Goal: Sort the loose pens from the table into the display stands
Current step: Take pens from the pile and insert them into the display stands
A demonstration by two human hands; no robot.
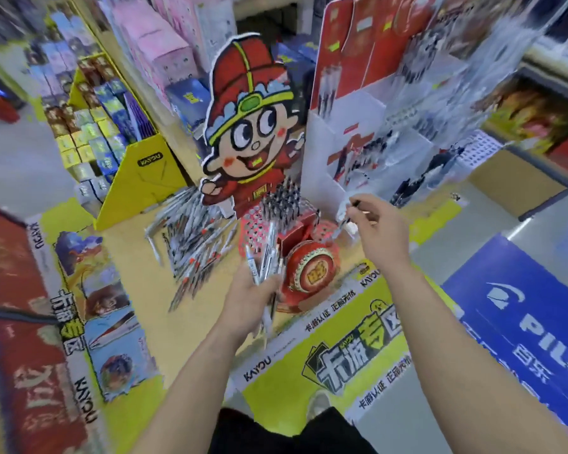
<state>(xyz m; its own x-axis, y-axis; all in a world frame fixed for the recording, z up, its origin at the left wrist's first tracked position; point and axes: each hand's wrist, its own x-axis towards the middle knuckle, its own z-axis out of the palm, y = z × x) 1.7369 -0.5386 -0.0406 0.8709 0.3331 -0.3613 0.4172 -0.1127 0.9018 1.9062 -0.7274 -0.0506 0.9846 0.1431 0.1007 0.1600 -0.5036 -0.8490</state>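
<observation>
A heap of loose grey pens [194, 237] with orange bands lies on the yellow table [135, 267]. My left hand [250, 296] grips a bunch of pens [266, 257] pointing up, just in front of the red display stand [289, 217]. That stand has a cartoon boy cut-out [246, 126] behind it, and several dark pens stand in its perforated top. My right hand [377, 231] pinches a single pen [350, 213] above the stand's right side, near the white tiered display stand [341, 152]. The picture is blurred.
A yellow cardboard display [145, 178] of small boxes stands at the left. A red round ornament [312, 270] sits at the red stand's front. A blue PILOT sign [518, 316] is at the right. Shelves of goods fill the back.
</observation>
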